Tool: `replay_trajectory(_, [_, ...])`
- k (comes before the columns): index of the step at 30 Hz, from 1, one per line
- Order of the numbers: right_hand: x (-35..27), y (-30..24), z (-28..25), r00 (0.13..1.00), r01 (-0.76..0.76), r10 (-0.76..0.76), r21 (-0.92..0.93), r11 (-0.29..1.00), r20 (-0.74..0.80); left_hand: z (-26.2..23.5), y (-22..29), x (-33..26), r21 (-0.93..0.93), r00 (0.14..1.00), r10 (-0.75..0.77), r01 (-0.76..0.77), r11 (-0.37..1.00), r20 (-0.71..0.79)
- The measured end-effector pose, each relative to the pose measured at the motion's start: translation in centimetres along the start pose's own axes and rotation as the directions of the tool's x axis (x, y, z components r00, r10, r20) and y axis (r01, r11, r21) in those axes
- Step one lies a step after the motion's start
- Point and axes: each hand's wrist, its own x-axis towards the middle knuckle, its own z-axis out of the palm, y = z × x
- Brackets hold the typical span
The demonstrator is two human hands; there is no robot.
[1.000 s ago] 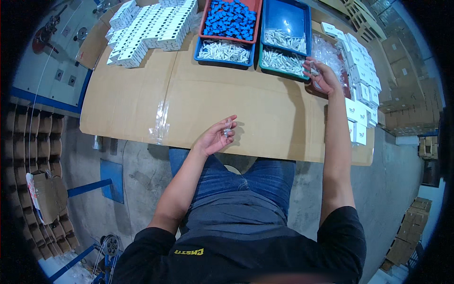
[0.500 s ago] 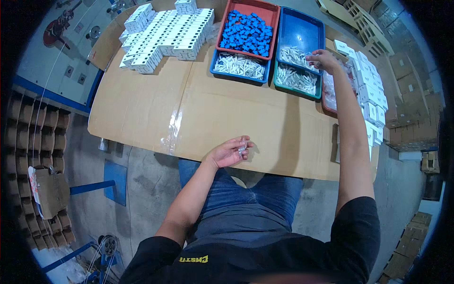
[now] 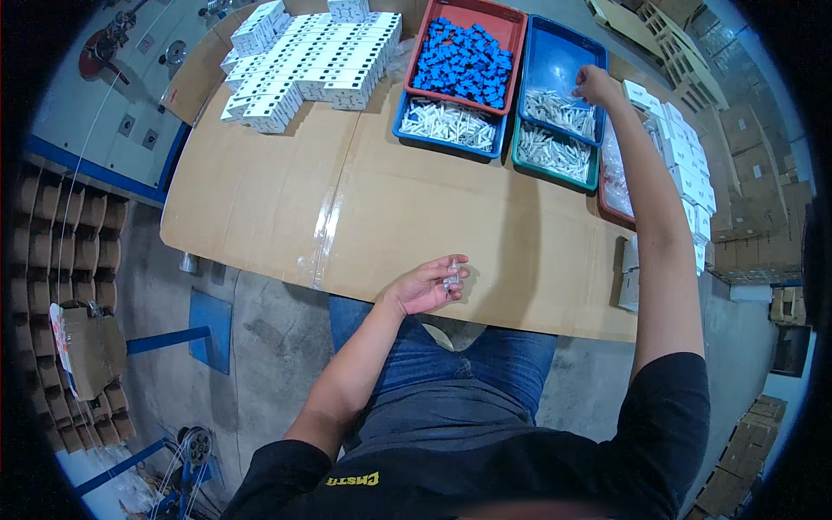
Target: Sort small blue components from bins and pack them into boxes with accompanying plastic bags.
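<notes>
Over the near edge of the table, my left hand (image 3: 429, 287) is turned palm up with its fingers curled round a small clear plastic piece (image 3: 451, 279), perhaps a little bag. My right hand (image 3: 596, 87) reaches far forward, fingers pinched together, just above the upper blue tray (image 3: 555, 54). White slender plastic parts (image 3: 559, 111) fill that tray's near end. Whatever the right fingertips grip is too small to make out. Under and in front of it sits a green tray (image 3: 553, 176) with more such parts.
Left of these, a red tray (image 3: 522, 43) of blue pieces (image 3: 464, 62) rests on another blue tray (image 3: 446, 150) with white parts. White boxes (image 3: 312, 61) stand in rows at the far left, others (image 3: 685, 165) at right, beside a red tray (image 3: 612, 211) of clear bags. Cardboard (image 3: 416, 199) covers the table.
My right hand has moved slightly up and away from the white parts, its fingers drawn closer together. My left hand still holds the clear piece, and the view has shifted a little.
</notes>
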Motion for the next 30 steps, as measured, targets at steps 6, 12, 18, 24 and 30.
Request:
replay_trajectory(6, [-0.9,0.0,-0.7,0.995,0.063,-0.064,0.008,0.998,0.073,0.8,0.2,0.0,0.027,1.0,-0.001,0.001,1.0,-0.027])
replay_trajectory(12, [-2.5,-1.0,-0.7,0.941,0.284,-0.317,-0.229,0.931,-0.122,0.4,0.1,-0.1,0.037,1.0,0.004,-0.005,0.999,0.018])
replay_trajectory(18, [-2.2,4.2,1.2,0.904,0.361,-0.396,-0.21,0.909,-0.161,1.3,0.3,0.9,-0.047,0.995,-0.07,0.073,0.996,0.066])
replay_trajectory(24, [-3.2,3.3,5.7,0.907,0.189,-0.21,-0.094,0.977,-0.364,-0.5,-0.3,-1.2,0.05,0.997,0.07,-0.07,0.996,-0.016])
replay_trajectory(30, [-6.9,18.8,1.5,0.827,-0.164,0.103,-0.061,0.985,-0.553,1.6,-1.5,1.7,0.138,0.981,0.18,-0.169,0.976,-0.072])
